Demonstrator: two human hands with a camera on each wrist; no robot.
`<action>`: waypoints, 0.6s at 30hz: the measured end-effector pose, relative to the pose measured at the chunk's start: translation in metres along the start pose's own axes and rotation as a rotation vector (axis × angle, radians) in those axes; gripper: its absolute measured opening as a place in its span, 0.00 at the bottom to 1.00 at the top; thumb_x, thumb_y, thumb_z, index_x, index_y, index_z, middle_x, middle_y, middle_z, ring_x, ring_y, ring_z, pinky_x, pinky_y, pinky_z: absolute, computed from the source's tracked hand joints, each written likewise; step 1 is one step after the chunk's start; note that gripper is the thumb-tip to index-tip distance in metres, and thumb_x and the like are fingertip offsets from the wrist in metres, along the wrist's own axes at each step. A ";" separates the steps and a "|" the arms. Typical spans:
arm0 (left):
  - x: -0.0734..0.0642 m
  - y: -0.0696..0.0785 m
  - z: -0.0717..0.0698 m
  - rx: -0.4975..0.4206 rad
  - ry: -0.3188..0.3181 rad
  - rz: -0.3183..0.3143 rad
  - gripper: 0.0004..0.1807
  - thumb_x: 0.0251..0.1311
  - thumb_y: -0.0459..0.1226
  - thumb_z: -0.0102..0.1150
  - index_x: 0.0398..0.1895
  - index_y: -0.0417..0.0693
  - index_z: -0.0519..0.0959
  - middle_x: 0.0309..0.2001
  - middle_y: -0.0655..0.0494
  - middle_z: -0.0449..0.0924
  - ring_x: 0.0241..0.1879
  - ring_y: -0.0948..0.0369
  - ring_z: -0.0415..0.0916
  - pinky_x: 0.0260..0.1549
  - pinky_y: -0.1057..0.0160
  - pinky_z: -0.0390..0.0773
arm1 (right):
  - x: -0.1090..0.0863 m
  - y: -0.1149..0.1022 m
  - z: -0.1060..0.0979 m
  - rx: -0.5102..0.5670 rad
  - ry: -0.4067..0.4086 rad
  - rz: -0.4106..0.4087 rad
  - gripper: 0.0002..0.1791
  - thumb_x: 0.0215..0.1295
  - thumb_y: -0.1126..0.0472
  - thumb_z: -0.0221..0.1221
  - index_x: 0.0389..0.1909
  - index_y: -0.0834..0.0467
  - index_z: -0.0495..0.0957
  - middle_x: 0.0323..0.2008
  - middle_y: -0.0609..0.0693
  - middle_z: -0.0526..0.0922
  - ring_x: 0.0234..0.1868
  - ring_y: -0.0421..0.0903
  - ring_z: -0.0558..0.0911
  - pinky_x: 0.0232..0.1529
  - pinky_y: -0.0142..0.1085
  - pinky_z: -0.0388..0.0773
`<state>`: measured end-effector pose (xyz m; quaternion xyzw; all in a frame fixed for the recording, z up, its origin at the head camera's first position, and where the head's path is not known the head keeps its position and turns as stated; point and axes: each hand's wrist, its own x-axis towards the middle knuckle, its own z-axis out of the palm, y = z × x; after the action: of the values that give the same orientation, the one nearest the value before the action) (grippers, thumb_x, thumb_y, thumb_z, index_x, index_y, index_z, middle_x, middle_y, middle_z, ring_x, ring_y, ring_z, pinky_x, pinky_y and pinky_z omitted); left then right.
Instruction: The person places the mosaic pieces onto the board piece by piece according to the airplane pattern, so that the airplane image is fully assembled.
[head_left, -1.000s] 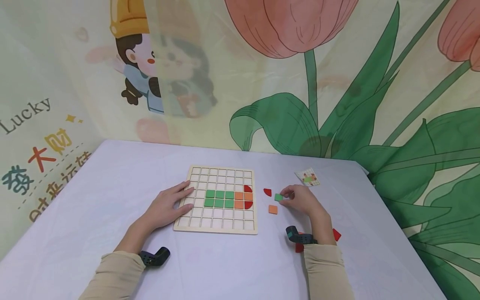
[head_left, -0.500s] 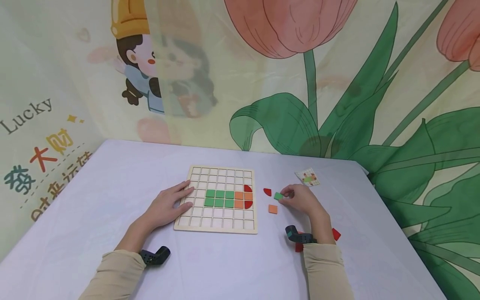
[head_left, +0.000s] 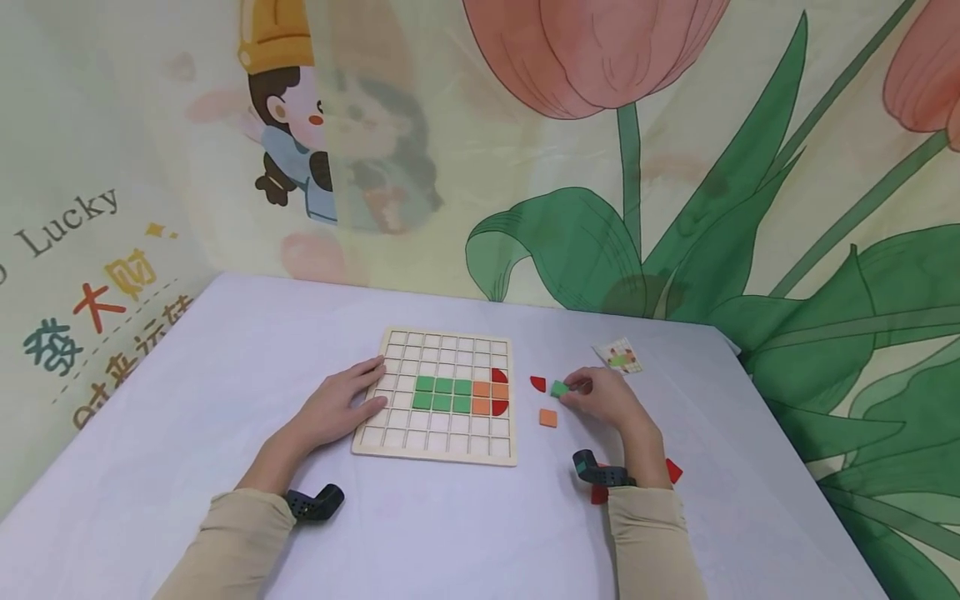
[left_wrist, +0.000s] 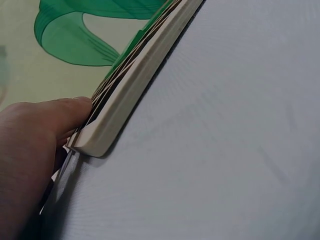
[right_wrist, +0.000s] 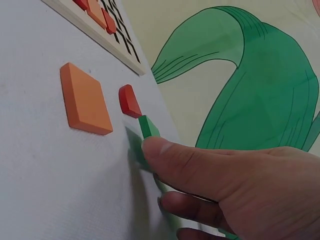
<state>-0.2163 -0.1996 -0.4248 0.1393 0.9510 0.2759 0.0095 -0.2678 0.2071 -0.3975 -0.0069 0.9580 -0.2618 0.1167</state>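
Observation:
My left hand (head_left: 341, 404) rests on the left edge of a pale wooden grid board (head_left: 450, 446), its thumb over the frame; in the left wrist view the thumb lies on the board's corner and the other fingers are mostly hidden. Between thumb and fingertips my right hand (head_left: 606, 396) pinches a green square tile (head_left: 559, 389), right of the board. The right wrist view has this green tile (right_wrist: 148, 127) tilted, with a shadow on the cloth below. Near it lie a red quarter-round piece (head_left: 538, 384) and an orange square tile (head_left: 548, 418).
On the board sit green tiles (head_left: 443, 393) in two rows, orange tiles (head_left: 481, 397) and red quarter-round pieces (head_left: 500, 407). A small pattern card (head_left: 618, 356) lies beyond my right hand. More red pieces (head_left: 674, 472) lie by the right wrist, partly hidden. A printed curtain hangs behind the table.
The head view has shifted slightly. The green tile in my right hand has risen a little; the left hand stays on the board's edge.

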 end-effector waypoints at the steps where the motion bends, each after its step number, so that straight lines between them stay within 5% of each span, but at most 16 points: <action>1: 0.000 0.000 0.000 -0.004 -0.004 -0.001 0.34 0.66 0.51 0.50 0.70 0.42 0.62 0.73 0.48 0.55 0.71 0.42 0.53 0.67 0.40 0.57 | 0.000 0.000 0.000 0.005 0.001 0.006 0.18 0.56 0.56 0.67 0.48 0.56 0.80 0.42 0.52 0.81 0.43 0.48 0.76 0.45 0.39 0.79; 18: 0.001 -0.004 -0.010 -0.051 -0.055 -0.003 0.34 0.65 0.49 0.53 0.70 0.40 0.61 0.73 0.47 0.54 0.73 0.45 0.50 0.69 0.43 0.55 | 0.001 -0.012 -0.001 0.013 0.034 -0.027 0.17 0.58 0.56 0.66 0.49 0.54 0.80 0.44 0.51 0.83 0.44 0.48 0.76 0.41 0.36 0.79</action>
<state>-0.2193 -0.2076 -0.4183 0.1453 0.9432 0.2962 0.0397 -0.2692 0.1972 -0.3910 -0.0146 0.9580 -0.2696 0.0970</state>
